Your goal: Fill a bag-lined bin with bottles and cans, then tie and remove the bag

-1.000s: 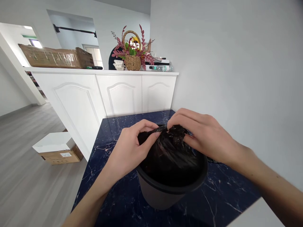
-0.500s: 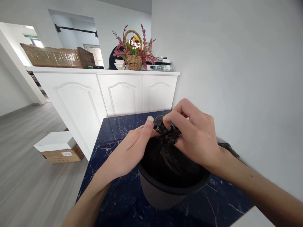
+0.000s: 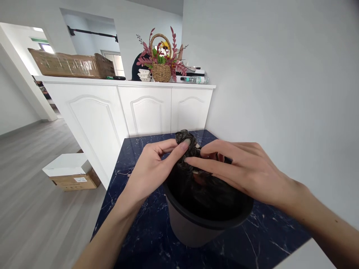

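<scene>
A black plastic bag (image 3: 183,135), its top bunched and twisted, rises from a dark grey bin (image 3: 193,228). My left hand (image 3: 153,170) is closed on the bunched top, pinching it between thumb and fingers. Around the bag's neck, just right of and below the left thumb, the fingers of my right hand (image 3: 249,173) are pressed on the plastic. Some of the right fingertips are hidden behind the bag and hand. Inside the bin, the lower part of the bag is dark and hard to make out.
The bin stands on a dark blue marbled table (image 3: 140,231) against a grey wall. Behind it is a white cabinet (image 3: 151,112) bearing a flower basket (image 3: 161,73), a plastic bottle (image 3: 196,80) and a long cardboard box (image 3: 73,66). Another box (image 3: 71,182) sits on the floor at left.
The left hand has gone from lying alongside the bag to pinching its top. My right hand has lowered and shifted right, its fingers now lower on the neck. The bunched top leans left.
</scene>
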A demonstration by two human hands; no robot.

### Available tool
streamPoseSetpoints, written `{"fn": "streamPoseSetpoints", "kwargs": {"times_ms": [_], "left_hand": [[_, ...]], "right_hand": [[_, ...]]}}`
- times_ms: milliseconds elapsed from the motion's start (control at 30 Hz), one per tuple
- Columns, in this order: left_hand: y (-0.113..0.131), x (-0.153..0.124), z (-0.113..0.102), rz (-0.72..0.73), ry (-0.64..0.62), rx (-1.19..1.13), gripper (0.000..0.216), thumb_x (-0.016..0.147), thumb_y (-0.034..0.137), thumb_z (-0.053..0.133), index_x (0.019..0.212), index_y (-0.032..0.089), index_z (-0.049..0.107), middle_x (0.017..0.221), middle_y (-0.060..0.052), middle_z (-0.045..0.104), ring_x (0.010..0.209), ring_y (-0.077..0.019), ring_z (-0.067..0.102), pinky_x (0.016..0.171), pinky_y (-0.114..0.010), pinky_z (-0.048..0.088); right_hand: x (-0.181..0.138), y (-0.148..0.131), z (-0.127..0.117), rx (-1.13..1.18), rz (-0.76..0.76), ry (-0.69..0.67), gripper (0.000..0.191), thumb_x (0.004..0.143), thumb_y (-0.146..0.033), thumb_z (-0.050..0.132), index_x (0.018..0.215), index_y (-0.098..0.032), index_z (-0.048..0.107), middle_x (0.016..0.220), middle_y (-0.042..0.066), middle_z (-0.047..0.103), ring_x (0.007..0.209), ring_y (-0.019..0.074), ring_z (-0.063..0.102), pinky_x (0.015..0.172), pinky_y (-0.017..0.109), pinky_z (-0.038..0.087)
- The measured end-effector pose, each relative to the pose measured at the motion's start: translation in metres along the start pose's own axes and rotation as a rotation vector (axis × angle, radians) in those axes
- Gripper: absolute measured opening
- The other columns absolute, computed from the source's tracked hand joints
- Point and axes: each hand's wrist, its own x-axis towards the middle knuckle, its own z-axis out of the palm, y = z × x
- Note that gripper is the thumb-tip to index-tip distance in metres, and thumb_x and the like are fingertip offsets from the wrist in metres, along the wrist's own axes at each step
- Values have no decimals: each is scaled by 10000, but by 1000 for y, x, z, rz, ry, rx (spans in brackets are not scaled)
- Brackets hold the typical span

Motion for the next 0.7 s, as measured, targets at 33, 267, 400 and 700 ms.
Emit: {"fn": "streamPoseSetpoints", "kwargs": {"times_ms": [33,267,400,700], "left_hand": [[-2,1,0,-13,-1,-36,371,1021,569,680,953,229,814,925,-45,797,870,-224,732,735,-313,575],[-13,14,-11,-93,-120,-338,354,987,547,749,1065,215,844,1136,-102,835,1091,-277,767,985,-407,592],[-29,24,-22,-99,-87,-376,327,946,554,797,931,231,842,1134,-76,831,1114,-258,740,1036,-410,536],[-79,59,-56,-166,-59,-393,343,787,536,920,837,220,797,971,-98,789,1033,-262,700,994,-447,526]], "right_hand": [[-3,0,0,58,43,-11,351,1106,-185,489,1316,-340,723,1097,32,747,825,156,687,656,273,495],[-20,-1,3,405,293,45,248,1097,-290,582,1128,-363,818,1105,76,670,1030,239,668,812,375,591],[-35,6,0,421,247,-36,279,1097,-247,579,1180,-361,821,1047,77,612,1017,231,615,731,330,535],[-62,6,-11,501,472,-148,300,1137,-366,516,1013,-330,787,987,50,657,915,213,647,766,352,529]]}}
